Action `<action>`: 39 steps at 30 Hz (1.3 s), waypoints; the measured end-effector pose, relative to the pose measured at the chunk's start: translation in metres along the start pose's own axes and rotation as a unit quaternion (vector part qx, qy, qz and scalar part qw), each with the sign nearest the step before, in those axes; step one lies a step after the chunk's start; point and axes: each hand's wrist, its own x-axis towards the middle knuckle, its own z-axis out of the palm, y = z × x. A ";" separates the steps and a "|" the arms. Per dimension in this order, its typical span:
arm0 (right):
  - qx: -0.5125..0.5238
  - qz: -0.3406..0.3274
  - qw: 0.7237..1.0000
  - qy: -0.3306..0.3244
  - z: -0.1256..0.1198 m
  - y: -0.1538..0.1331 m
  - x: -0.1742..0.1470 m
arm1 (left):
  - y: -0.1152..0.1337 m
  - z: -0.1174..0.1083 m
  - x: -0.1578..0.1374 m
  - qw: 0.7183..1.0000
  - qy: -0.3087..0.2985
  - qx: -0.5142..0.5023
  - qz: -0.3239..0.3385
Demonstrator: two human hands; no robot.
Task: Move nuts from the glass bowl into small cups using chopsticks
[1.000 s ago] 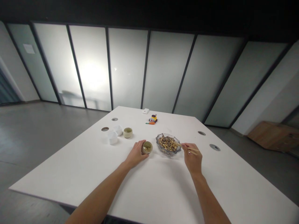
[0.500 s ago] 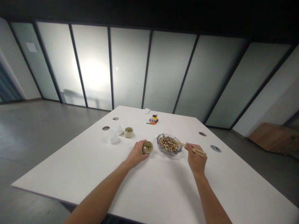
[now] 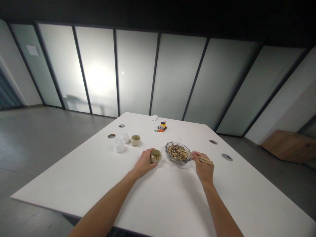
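Clearly, chopsticks [image 3: 206,160] in right hand [image 3: 204,169]

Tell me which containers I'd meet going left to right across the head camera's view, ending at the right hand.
White containers → standing cup → held cup → glass bowl → right hand.

Glossy glass-like bowl [image 3: 178,161], wooden-looking chopsticks [image 3: 204,159], ceramic-looking held cup [image 3: 156,152], smooth matt tabletop [image 3: 158,197], frosted glass panels [image 3: 179,72].

Table [image 3: 153,200]: two ceramic cups [image 3: 155,153], one glass bowl [image 3: 174,160], two chopsticks [image 3: 205,160], two containers [image 3: 119,145], one toy car [image 3: 162,125], one carrot [image 3: 160,130], four cable holes [image 3: 226,157]. Far edge: one device [image 3: 154,118].
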 end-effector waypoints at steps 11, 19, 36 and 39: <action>-0.009 0.015 1.000 -0.002 -0.003 -0.001 0.002 | 0.000 0.001 0.001 1.000 -0.010 0.000 0.003; 0.167 0.109 0.978 0.054 0.001 -0.022 -0.001 | 0.002 0.000 0.001 1.000 -0.010 0.001 -0.003; 0.071 0.001 0.997 0.016 0.006 -0.031 -0.011 | 0.000 0.001 0.001 1.000 -0.012 0.001 -0.005; -0.024 -0.090 0.995 0.033 -0.003 -0.023 -0.005 | 0.001 0.001 0.001 1.000 -0.010 0.000 -0.006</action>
